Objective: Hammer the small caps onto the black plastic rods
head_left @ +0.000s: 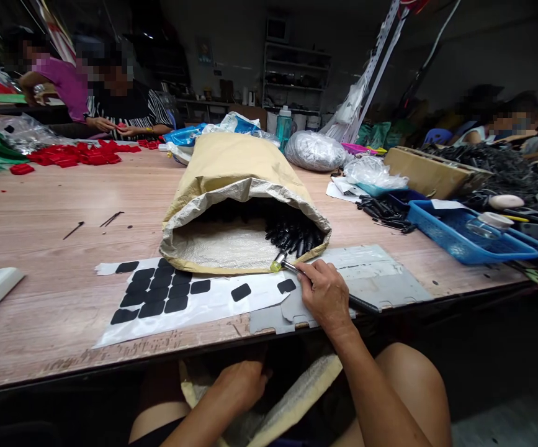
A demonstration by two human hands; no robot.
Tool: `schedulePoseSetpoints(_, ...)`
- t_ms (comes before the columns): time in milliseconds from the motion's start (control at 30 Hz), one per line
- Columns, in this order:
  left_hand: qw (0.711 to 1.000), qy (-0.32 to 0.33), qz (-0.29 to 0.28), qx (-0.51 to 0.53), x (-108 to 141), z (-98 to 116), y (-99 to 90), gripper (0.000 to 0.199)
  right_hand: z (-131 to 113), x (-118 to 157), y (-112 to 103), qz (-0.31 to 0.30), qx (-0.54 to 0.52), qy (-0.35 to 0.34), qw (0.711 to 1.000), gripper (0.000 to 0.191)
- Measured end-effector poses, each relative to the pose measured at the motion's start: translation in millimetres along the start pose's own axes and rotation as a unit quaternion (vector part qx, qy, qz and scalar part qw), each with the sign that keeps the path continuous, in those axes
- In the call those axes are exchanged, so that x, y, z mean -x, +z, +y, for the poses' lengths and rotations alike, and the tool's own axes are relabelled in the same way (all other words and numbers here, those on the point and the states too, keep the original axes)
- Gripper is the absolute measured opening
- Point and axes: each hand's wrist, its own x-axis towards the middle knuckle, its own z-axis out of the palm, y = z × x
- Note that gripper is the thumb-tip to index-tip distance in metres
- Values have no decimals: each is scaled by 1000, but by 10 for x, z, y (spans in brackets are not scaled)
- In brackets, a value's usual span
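My right hand [327, 292] is closed around a small hammer [288, 265] with a metal head, a yellowish face and a black handle. The hammer head lies at the mouth of a large tan sack [245, 158] on the table, just in front of the black parts [294, 236] inside it. Below the table edge, my left hand [243, 382] reaches into a second open sack [296, 397] between my knees; its fingers are lost in shadow. A white sheet [222, 313] with black rounded stickers [157, 293] lies before the tan sack.
A grey board [380, 273] lies at the table's front edge. To the right are a blue basket [473, 239], loose black parts [383, 211] and a cardboard box [431, 171]. Red pieces [77, 154] lie at far left, near a person in stripes [129, 112].
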Motion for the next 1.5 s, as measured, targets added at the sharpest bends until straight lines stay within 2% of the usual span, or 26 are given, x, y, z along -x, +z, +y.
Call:
schedulePoseSetpoints(67, 995, 35, -96, 17, 162, 296, -369, 30, -9, 3, 0, 1, 1, 0, 1000, 24)
schedulePoseSetpoints(100, 985, 80, -141, 64, 195, 455, -567, 28, -15, 4, -2, 0, 3, 0, 1000, 24)
schedulePoseSetpoints(133, 962, 112, -211, 130, 181, 609, -761, 31, -22, 5, -5, -1, 5, 1, 1000, 24)
schedulePoseSetpoints(167, 952, 116, -219, 180, 115, 749, -937, 35, -28, 5, -10, -3, 8, 2, 1000, 24)
schedulePoseSetpoints(200, 960, 125, -161, 190, -3, 868, -1089, 35, -34, 5, -15, -5, 11, 5, 1000, 24)
schedulePoseSetpoints(233, 976, 135, -57, 162, -167, 964, -1208, 31, -39, 5, -19, -7, 14, 8, 1000, 24)
schedulePoseSetpoints(300, 979, 113, 148, 78, -587, 1085, -1348, 27, -44, 2, -25, -10, 14, 11, 1000, 23)
schedulePoseSetpoints(333, 972, 88, 213, 38, -814, 1118, -1373, 27, -44, 0, -27, -10, 11, 12, 1000, 23)
schedulePoseSetpoints(367, 965, 69, 254, 8, -1033, 1138, -1374, 27, -42, -2, -27, -10, 7, 12, 1000, 23)
schedulePoseSetpoints(467, 957, 36, 282, -60, -1528, 1154, -1311, 32, -36, -10, -27, -5, -7, 14, 1000, 23)
schedulePoseSetpoints(567, 960, 13, 266, -82, -1707, 1114, -1283, 32, -36, -15, -33, -7, -9, 17, 1000, 24)
schedulePoseSetpoints(633, 963, 6, 258, -71, -1669, 1042, -1331, 30, -39, -15, -39, -11, -6, 19, 1000, 24)
schedulePoseSetpoints(700, 965, 22, 253, -57, -1526, 928, -1418, 26, -42, -14, -42, -14, -6, 20, 1000, 24)
schedulePoseSetpoints(833, 968, 72, 239, -14, -1020, 606, -1556, 19, -40, -11, -33, -5, -8, 20, 1000, 22)
schedulePoseSetpoints(933, 969, 90, 227, 34, -649, 359, -1515, 23, -34, -7, -22, -2, -4, 19, 1000, 21)
schedulePoseSetpoints(1000, 970, 101, 217, 50, -502, 238, -1427, 22, -29, -4, -16, -7, 0, 17, 1000, 22)
schedulePoseSetpoints(1167, 967, 128, 214, 41, -455, 123, -1238, 15, -14, -2, -13, -14, 11, 0, 1000, 22)
schedulePoseSetpoints(1367, 967, 133, 216, 35, -482, 111, -1227, 15, -25, 3, -68, 17, 1, -40, 999, 29)
schedulePoseSetpoints(1500, 966, 136, 219, 30, -469, 127, -1223, 18, -135, 43, -172, 31, -70, -60, 995, 35)
